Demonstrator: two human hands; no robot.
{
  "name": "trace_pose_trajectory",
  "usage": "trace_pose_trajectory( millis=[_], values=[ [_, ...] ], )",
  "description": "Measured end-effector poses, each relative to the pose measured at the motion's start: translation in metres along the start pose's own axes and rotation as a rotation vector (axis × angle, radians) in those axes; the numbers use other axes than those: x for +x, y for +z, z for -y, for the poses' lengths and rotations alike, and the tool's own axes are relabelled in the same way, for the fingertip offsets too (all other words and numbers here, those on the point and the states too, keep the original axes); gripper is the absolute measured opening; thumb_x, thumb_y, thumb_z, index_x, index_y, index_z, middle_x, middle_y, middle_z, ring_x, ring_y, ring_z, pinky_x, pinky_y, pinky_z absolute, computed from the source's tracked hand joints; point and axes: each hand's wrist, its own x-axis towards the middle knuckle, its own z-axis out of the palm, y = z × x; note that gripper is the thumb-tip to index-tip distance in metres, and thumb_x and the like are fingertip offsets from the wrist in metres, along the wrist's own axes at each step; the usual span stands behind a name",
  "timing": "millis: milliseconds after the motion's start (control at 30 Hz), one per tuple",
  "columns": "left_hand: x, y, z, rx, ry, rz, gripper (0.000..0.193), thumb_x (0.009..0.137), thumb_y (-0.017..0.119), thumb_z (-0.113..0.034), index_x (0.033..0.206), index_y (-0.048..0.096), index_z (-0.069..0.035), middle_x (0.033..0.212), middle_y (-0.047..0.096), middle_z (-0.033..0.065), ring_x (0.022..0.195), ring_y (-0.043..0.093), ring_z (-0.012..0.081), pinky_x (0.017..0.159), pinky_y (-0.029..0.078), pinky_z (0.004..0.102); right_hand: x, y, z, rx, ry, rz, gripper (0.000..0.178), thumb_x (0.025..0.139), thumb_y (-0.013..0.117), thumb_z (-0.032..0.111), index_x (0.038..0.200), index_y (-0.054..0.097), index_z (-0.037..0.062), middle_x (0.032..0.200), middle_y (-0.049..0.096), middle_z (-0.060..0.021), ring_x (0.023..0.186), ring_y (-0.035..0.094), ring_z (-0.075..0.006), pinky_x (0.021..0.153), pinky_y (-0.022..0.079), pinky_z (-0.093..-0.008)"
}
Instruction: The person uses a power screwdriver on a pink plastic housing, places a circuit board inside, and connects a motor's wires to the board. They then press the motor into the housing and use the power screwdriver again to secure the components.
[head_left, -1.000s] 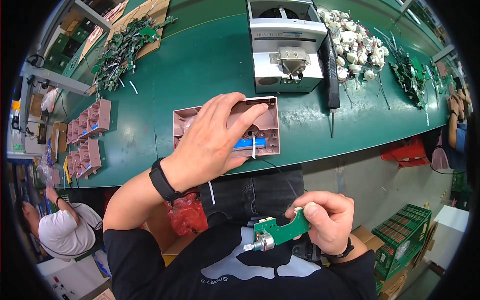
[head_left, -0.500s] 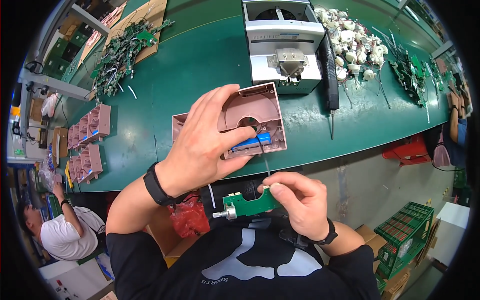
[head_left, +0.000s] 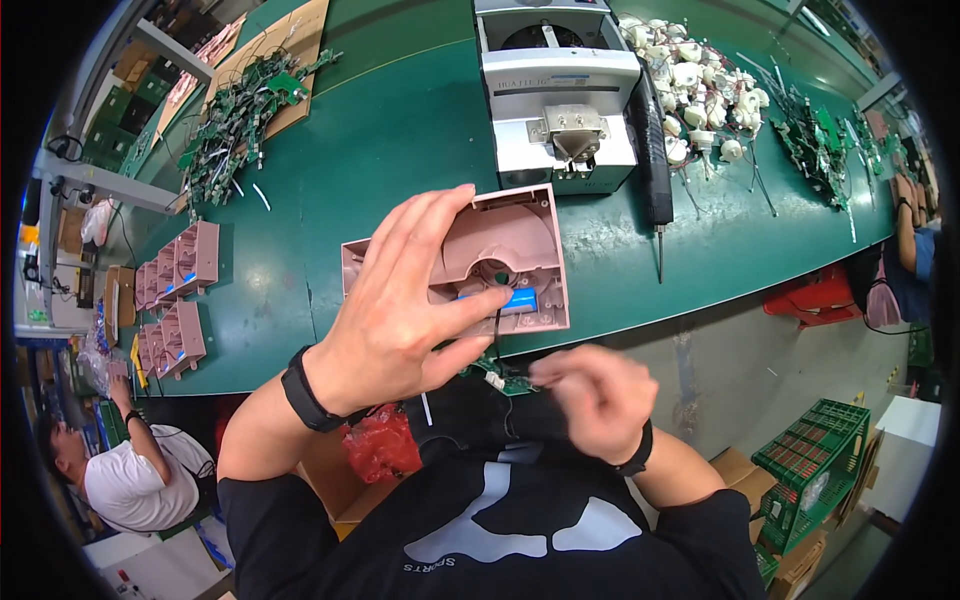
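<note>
My left hand point(head_left: 385, 300) grips a pink plastic housing point(head_left: 505, 235) at the table's front edge. One of its fingers presses on a blue cylindrical battery point(head_left: 521, 300) inside the housing. A dark cable point(head_left: 498, 335) runs from the housing down to a small green circuit board point(head_left: 515, 385), which hangs just below the edge. My right hand point(head_left: 605, 400) is blurred by motion; its fingertips look pinched on the board's right end. Part of the board is hidden behind the left hand and the cable.
A grey-white machine point(head_left: 560, 110) stands behind the housing, with a black electric screwdriver point(head_left: 655, 160) beside it. White motor-like parts point(head_left: 700, 90) and circuit boards point(head_left: 240, 120) lie in heaps. More pink housings point(head_left: 180, 262) sit at left. Another person point(head_left: 130, 455) works at lower left.
The circuit board has swung up and left towards the housing, its face now tilted away. The right hand has moved slightly and turned. The housing sits a little lower.
</note>
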Motion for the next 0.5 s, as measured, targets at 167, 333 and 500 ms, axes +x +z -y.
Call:
trace_pose_trajectory(
  millis=[167, 333, 500],
  values=[
    [-0.005, 0.000, -0.006, -0.033, 0.008, 0.013, 0.046, 0.062, 0.086, -0.013, 0.108, 0.081, -0.015, 0.154, 0.041, 0.0310, 0.139, 0.046, 0.0504, 0.113, 0.039, 0.0569, 0.037, -0.009, -0.031, 0.234, 0.483, -0.207, 0.032, 0.094, 0.070, 0.003, 0.125, 0.064, -0.0030, 0.091, 0.077, -0.0139, 0.080, 0.076, -0.0207, 0.073, 0.060, -0.0320],
    [-0.006, -0.004, -0.010, -0.094, -0.012, 0.060, 0.041, 0.066, 0.086, -0.014, 0.106, 0.080, -0.010, 0.154, 0.040, 0.0304, 0.140, 0.044, 0.0499, 0.115, 0.038, 0.0588, 0.061, -0.002, -0.038, 0.004, 0.092, 0.134, 0.024, 0.096, 0.068, 0.008, 0.118, 0.069, 0.0003, 0.080, 0.071, -0.0185, 0.069, 0.073, -0.0227, 0.066, 0.057, -0.0325],
    [-0.007, 0.001, -0.004, -0.122, -0.085, 0.034, 0.040, 0.068, 0.085, -0.015, 0.107, 0.080, -0.010, 0.154, 0.040, 0.0305, 0.141, 0.044, 0.0495, 0.115, 0.037, 0.0582, 0.038, 0.002, -0.032, -0.147, 0.145, 0.281, 0.021, 0.093, 0.072, 0.005, 0.113, 0.072, 0.0002, 0.084, 0.075, -0.0150, 0.073, 0.075, -0.0260, 0.069, 0.057, -0.0337]
  ],
)
